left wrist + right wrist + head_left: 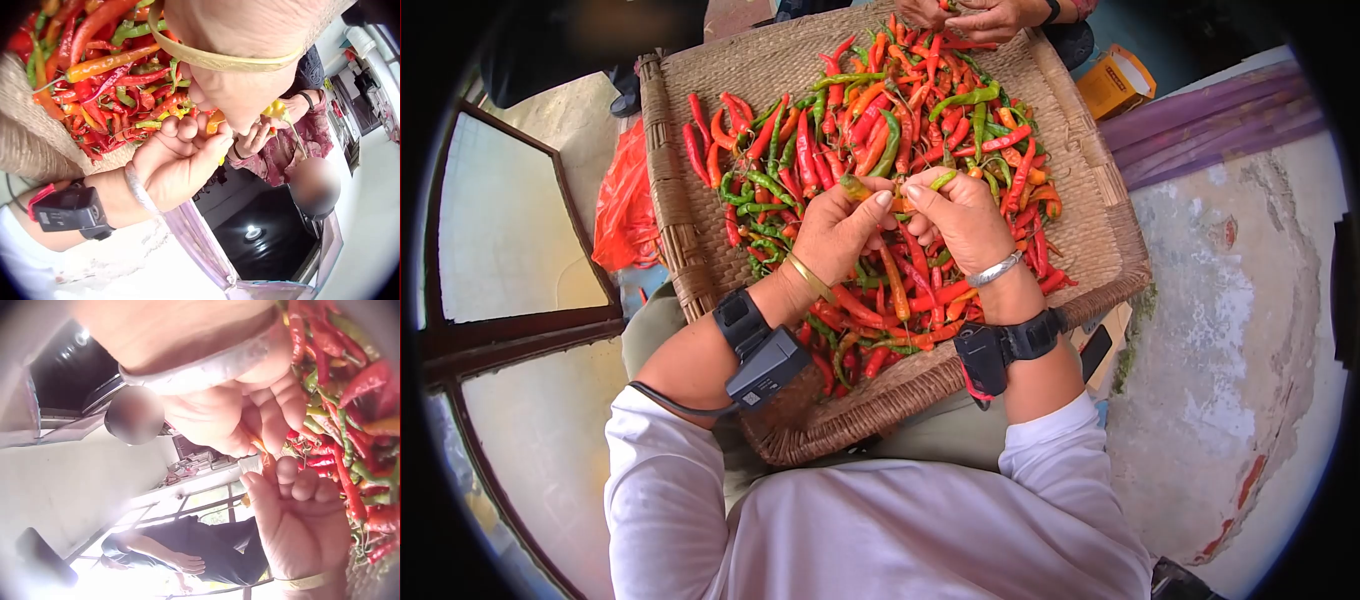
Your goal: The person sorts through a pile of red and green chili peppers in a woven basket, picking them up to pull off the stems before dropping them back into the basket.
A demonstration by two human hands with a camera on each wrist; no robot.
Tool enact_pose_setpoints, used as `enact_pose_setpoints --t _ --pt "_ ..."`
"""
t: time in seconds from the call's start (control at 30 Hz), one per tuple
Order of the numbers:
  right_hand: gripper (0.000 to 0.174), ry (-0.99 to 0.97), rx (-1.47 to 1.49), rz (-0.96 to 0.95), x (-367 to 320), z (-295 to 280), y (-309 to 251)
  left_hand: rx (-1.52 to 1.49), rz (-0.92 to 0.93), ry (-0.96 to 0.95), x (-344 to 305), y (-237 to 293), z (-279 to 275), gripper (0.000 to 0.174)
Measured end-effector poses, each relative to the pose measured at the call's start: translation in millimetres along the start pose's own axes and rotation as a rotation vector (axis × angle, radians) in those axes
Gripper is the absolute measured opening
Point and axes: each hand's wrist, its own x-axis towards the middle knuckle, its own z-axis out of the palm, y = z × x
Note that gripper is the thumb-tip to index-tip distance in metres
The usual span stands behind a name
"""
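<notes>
My left hand (835,235) and right hand (965,228) meet over a heap of chili peppers (870,120), thumbs and fingertips close together. Between them, both hands pinch an orange chili pepper (269,465), mostly hidden by the fingers. A yellowish pepper end (275,111) with a long thin stem sticks out past my left hand in the left wrist view. A yellow-green tip (943,180) shows beside my right thumb. Red, green and orange peppers lie under and around both hands.
The peppers lie in a woven basket (1115,215) over my lap. Another person's hands (985,15) work at its far edge. A red plastic bag (625,205) hangs at the left, a yellow box (1115,82) stands at the back right, and a framed glass pane (510,220) is at the far left.
</notes>
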Motion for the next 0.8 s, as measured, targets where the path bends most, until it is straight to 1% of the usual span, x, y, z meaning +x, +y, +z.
enact_pose_setpoints --t 0.07,0.13,0.17,0.23,0.27,0.3,0.33,0.37,0.4,0.47,0.5,0.53,0.6,0.67,0.7,0.77,0.8 --pt "0.016 0.000 0.011 -0.007 -2 0 0 -0.086 -0.007 0.112 0 2 0 0.024" --pt "0.021 -0.037 0.022 0.013 -1 -5 0 -0.085 0.007 0.124 1 4 0 0.022" --pt "0.021 -0.037 0.022 0.014 -1 -5 0 -0.052 -0.014 0.106 0 4 0 0.021" --pt "0.029 0.117 0.105 -0.104 0 -7 -2 -0.019 -0.037 0.086 1 4 -1 0.021" --pt "0.029 0.117 0.105 -0.103 1 -10 -2 0.006 -0.091 0.010 2 2 -2 0.021" --pt "0.032 0.142 0.118 -0.153 3 -15 -2 0.031 -0.146 -0.066 2 1 -2 0.022" --pt "0.035 0.168 0.131 -0.203 4 -18 -3 0.030 -0.147 -0.065 1 1 -2 0.022" --pt "0.028 0.074 0.073 -0.194 3 -21 -6 0.079 -0.191 -0.159 0 1 -1 0.023" --pt "0.028 0.075 0.073 -0.193 1 -20 -8 0.128 -0.233 -0.253 -1 1 0 0.023" --pt "0.020 -0.259 -0.084 -0.125 -3 -17 -8 0.130 -0.247 -0.290 -4 3 3 0.025" --pt "0.012 -0.261 -0.083 -0.122 -6 -11 -8 0.148 -0.239 -0.322 -5 5 4 0.025" --pt "0.012 -0.260 -0.081 -0.120 -6 -9 -5 0.165 -0.231 -0.354 -5 5 4 0.026" --pt "0.011 -0.232 -0.115 -0.249 -6 -6 -1 0.145 -0.238 -0.362 -4 0 -1 0.028" --pt "0.013 -0.255 -0.109 -0.221 -7 -6 -2 0.149 -0.335 -0.364 -1 -4 -5 0.028" --pt "0.011 -0.265 -0.124 -0.218 -7 -7 -1 0.150 -0.333 -0.364 -1 -2 -4 0.028" --pt "0.010 -0.276 -0.137 -0.213 -7 -8 -1 0.245 -0.247 -0.367 -3 1 2 0.028" --pt "0.013 -0.256 -0.193 -0.133 -7 -10 -3 0.245 -0.248 -0.368 -4 -1 3 0.028"
